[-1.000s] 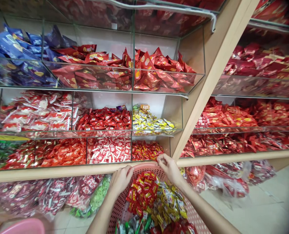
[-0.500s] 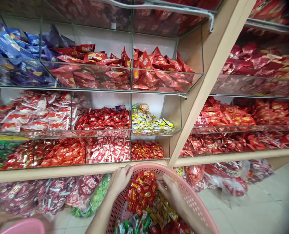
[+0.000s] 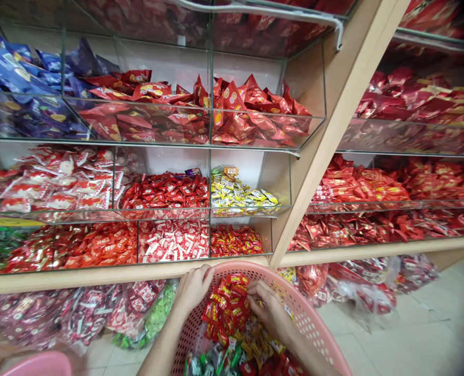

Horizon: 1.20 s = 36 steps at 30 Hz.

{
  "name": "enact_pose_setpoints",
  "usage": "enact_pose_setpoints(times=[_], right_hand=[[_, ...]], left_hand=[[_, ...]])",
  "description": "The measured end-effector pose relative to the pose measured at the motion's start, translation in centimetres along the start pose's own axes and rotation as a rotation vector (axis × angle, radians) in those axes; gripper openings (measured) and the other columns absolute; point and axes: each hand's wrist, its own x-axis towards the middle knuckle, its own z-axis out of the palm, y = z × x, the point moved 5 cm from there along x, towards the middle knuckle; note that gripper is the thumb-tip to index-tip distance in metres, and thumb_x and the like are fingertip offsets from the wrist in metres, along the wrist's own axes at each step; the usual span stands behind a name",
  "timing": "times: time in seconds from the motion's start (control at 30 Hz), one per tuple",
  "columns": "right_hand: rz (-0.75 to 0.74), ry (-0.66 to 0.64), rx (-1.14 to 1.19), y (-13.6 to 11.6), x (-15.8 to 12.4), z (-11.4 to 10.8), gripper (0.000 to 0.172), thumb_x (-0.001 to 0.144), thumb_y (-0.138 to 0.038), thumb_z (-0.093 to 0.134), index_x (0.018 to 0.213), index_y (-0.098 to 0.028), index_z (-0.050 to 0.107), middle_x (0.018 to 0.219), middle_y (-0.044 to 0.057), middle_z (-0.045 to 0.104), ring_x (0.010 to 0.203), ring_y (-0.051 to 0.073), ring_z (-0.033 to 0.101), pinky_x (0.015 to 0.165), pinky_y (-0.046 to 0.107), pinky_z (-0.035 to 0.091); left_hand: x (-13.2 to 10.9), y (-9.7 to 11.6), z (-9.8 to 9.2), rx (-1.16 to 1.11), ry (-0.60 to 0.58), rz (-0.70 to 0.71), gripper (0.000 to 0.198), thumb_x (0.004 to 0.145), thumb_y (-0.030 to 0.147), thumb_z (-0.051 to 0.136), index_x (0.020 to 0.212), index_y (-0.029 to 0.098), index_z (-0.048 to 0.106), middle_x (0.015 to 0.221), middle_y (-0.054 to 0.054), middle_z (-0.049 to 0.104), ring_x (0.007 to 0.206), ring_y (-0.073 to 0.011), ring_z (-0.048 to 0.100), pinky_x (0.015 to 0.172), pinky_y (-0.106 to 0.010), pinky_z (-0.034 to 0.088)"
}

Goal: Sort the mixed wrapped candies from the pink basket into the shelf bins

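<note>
Pink plastic basket (image 3: 306, 318) is being steadied by the left hand (image 3: 194, 290), fingers clamped on its rim, while the right hand (image 3: 269, 308) is reaching, fingers together, into red candy packets (image 3: 226, 308), any grip unclear.

wooden shelving (image 3: 335, 141) above a tiled floor (image 3: 423, 334)

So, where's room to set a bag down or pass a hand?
Bare tile floor shows right of the pink plastic basket, in front of the bagged sweets. Crowded: the basket, where the right hand sits among red packets, and the packed glass bins above.
</note>
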Motion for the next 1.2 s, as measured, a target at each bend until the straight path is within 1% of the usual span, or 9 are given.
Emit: enact_pose_setpoints(times=[0.07, 0.17, 0.3, 0.7, 0.9, 1.03, 1.2], right_hand=[[-0.026, -0.003, -0.019, 0.30, -0.10, 0.12, 0.010, 0.083, -0.013, 0.045, 0.084, -0.021, 0.051, 0.088, 0.004, 0.055, 0.079, 0.014, 0.056, 0.069, 0.025, 0.047], [-0.073, -0.038, -0.083, 0.54, -0.22, 0.22, 0.014, 0.083, -0.012, 0.044, 0.091, -0.022, 0.051, 0.093, 0.004, 0.056, 0.086, 0.014, 0.056, 0.076, 0.026, 0.046], [-0.079, -0.072, -0.141, 0.69, -0.34, 0.25, 0.017, 0.085, -0.012, 0.042, 0.095, -0.023, 0.051, 0.100, 0.004, 0.055, 0.094, 0.015, 0.055, 0.082, 0.027, 0.045], [-0.068, -0.101, -0.205, 0.92, -0.24, 0.72, 0.020, 0.085, -0.012, 0.043, 0.097, -0.023, 0.055, 0.103, 0.005, 0.057, 0.095, 0.015, 0.058, 0.084, 0.027, 0.047], [-0.048, -0.101, -0.240, 0.76, -0.30, 0.73, 0.023, 0.086, -0.013, 0.041, 0.100, -0.024, 0.055, 0.103, 0.005, 0.058, 0.094, 0.016, 0.058, 0.084, 0.029, 0.048], [-0.080, -0.087, -0.277, 0.79, -0.49, 0.70, 0.023, 0.087, -0.013, 0.040, 0.100, -0.024, 0.055, 0.104, 0.005, 0.058, 0.097, 0.017, 0.057, 0.086, 0.032, 0.048], [-0.094, -0.086, -0.329, 1.04, -0.57, 0.64, 0.022, 0.087, -0.013, 0.040, 0.101, -0.023, 0.054, 0.107, 0.006, 0.058, 0.102, 0.018, 0.055, 0.088, 0.034, 0.047]], left_hand=[[-0.05, 0.06, -0.07, 0.006, -0.002, -0.004, 0.043, 0.093, 0.048, 0.024, 0.095, 0.026, 0.061, 0.081, -0.004, 0.068, 0.077, -0.0186, 0.063, 0.063, -0.024, 0.034], [-0.08, 0.12, -0.15, 0.011, -0.008, -0.015, 0.043, 0.093, 0.048, 0.025, 0.095, 0.025, 0.061, 0.082, -0.004, 0.069, 0.079, -0.0190, 0.064, 0.064, -0.024, 0.034], [-0.07, 0.14, -0.15, 0.003, -0.009, -0.013, 0.042, 0.093, 0.047, 0.025, 0.095, 0.025, 0.061, 0.083, -0.005, 0.069, 0.082, -0.0192, 0.064, 0.066, -0.024, 0.035], [-0.16, 0.01, -0.09, -0.007, 0.004, 0.003, 0.043, 0.093, 0.048, 0.024, 0.095, 0.026, 0.061, 0.081, -0.004, 0.069, 0.080, -0.0196, 0.064, 0.066, -0.024, 0.035], [-0.18, 0.37, -0.41, -0.014, 0.000, 0.004, 0.043, 0.093, 0.047, 0.024, 0.096, 0.026, 0.061, 0.083, -0.004, 0.069, 0.081, -0.0197, 0.064, 0.066, -0.024, 0.036], [-0.26, 0.50, -0.55, -0.002, -0.018, -0.023, 0.043, 0.093, 0.047, 0.025, 0.097, 0.025, 0.062, 0.084, -0.005, 0.069, 0.082, -0.0196, 0.064, 0.066, -0.024, 0.036], [-0.13, 0.31, -0.30, 0.004, -0.011, -0.007, 0.043, 0.093, 0.047, 0.025, 0.094, 0.024, 0.061, 0.082, -0.005, 0.069, 0.080, -0.0197, 0.064, 0.065, -0.024, 0.035]])
